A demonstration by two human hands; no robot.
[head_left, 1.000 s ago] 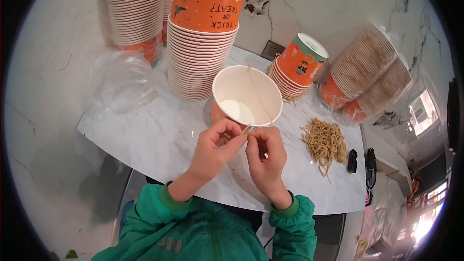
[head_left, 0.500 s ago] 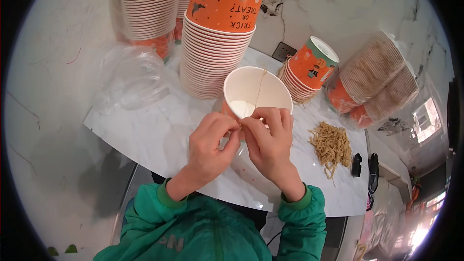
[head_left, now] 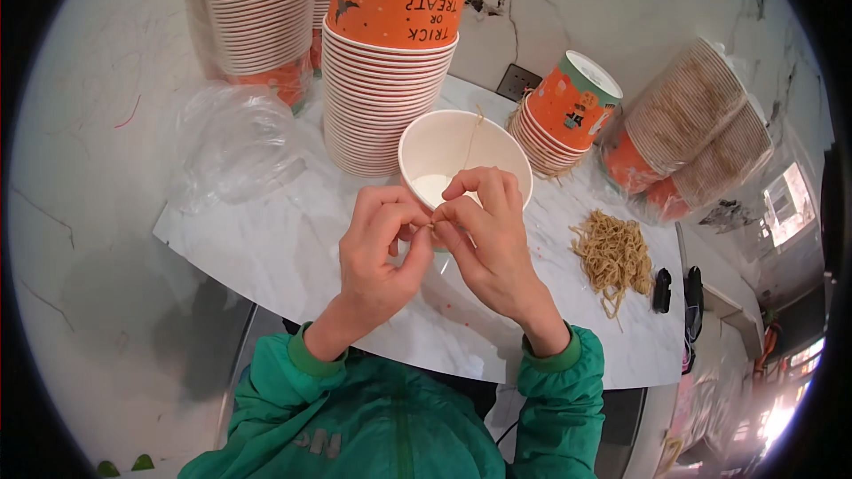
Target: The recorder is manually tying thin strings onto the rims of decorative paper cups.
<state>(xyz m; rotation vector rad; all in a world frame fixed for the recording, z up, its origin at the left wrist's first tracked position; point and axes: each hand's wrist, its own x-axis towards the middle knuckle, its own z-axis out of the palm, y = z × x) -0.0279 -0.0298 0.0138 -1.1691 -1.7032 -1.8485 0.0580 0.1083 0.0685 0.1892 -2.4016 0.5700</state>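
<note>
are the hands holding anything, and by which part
Left hand and right hand pinch thin tan string beside the round white-lined paper cup; exactly which part is unclear.

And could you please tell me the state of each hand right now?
Left hand: pinched closed, apparently on string.
Right hand: pinched closed, apparently on the same string.

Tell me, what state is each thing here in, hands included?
Left hand, fingertips pinched, apparently on string
Right hand, fingertips pinched, apparently on string
Open cup, upright, mouth up
String, crossing the cup's far rim
Tall cup stack, nested, upside down
Short cup stack, nested, upside down
Tan string pile, loose, tangled
Clear plastic bag, crumpled
Cups at right, stacked, wrapped in plastic
</note>
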